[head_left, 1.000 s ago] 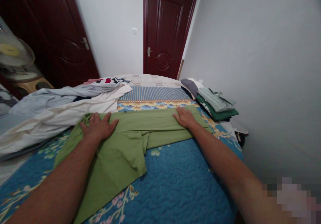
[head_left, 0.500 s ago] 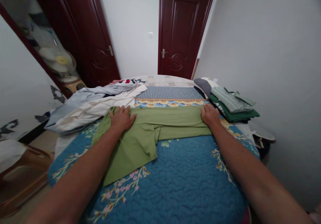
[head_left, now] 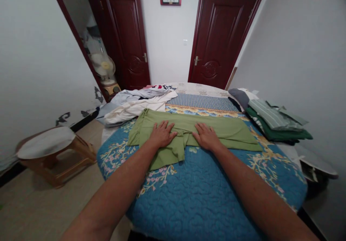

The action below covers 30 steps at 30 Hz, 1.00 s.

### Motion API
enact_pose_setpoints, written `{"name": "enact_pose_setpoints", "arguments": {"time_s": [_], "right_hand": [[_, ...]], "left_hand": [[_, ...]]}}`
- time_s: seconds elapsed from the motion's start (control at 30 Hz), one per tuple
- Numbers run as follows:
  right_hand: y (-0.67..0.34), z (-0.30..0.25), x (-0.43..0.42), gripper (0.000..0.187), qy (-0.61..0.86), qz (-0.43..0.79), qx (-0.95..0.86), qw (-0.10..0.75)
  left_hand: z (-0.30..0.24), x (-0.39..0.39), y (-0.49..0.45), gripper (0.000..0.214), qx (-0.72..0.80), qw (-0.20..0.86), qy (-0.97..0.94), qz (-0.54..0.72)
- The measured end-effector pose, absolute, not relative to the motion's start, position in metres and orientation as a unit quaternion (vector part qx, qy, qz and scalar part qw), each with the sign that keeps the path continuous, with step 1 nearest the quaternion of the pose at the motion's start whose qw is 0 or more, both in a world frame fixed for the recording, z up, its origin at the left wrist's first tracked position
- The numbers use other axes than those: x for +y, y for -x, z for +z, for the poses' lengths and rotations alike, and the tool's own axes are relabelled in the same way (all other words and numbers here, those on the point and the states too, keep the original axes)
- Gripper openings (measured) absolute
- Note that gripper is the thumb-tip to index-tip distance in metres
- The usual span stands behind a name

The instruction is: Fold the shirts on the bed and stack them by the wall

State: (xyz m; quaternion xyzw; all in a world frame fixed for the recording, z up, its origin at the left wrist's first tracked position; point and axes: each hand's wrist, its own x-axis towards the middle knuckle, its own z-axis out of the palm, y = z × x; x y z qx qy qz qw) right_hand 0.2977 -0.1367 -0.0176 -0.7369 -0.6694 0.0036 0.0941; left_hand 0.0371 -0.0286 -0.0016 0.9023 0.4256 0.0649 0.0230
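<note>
A light green garment [head_left: 229, 127] lies lengthwise across the blue quilted cover, folded into a long band. Its left end is gathered, and a loose flap [head_left: 169, 156] hangs toward me from the left half. I cannot tell whether it is trousers or a top. My left hand [head_left: 162, 134] lies flat on it above the flap, fingers spread. Close by on the right, my right hand [head_left: 205, 135] rests palm down near the garment's middle, also with fingers stretched out. Neither hand grips the cloth.
Loose white and grey clothes [head_left: 135, 107] are heaped at the back left. Folded clothes, with a green striped one [head_left: 273, 115] on top, are stacked at the right. The blue quilted cover [head_left: 200, 190] has a curved edge. A stool [head_left: 51, 143] stands left on the floor.
My right hand has left the garment's right end and come inward to its middle. My left hand has shifted toward the middle, and the flap looks shorter. The view has swung left.
</note>
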Motion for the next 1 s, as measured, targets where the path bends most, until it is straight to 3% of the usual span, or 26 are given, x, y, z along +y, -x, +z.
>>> {"name": "enact_pose_setpoints", "arguments": {"time_s": [0.33, 0.53, 0.77, 0.9, 1.0], "right_hand": [[-0.479, -0.036, -0.199, 0.077, 0.87, -0.043, -0.487, 0.063], [-0.53, -0.051, -0.221, 0.082, 0.885, -0.062, -0.452, 0.089], [-0.522, -0.047, -0.226, 0.071, 0.881, -0.11, -0.444, 0.117], [-0.508, -0.032, -0.225, 0.057, 0.868, -0.17, -0.438, 0.161], [-0.483, -0.024, -0.217, 0.054, 0.786, -0.226, -0.532, 0.218]], "left_hand": [[-0.005, -0.016, 0.009, 0.088, 0.562, 0.003, -0.825, 0.056], [-0.01, 0.002, 0.042, 0.078, 0.573, 0.007, -0.816, 0.077], [0.001, -0.016, 0.066, 0.048, 0.418, -0.003, -0.867, 0.272], [0.011, -0.062, 0.098, 0.037, 0.339, 0.082, -0.906, 0.239], [0.016, -0.095, 0.129, 0.04, 0.284, 0.127, -0.933, 0.179]]}}
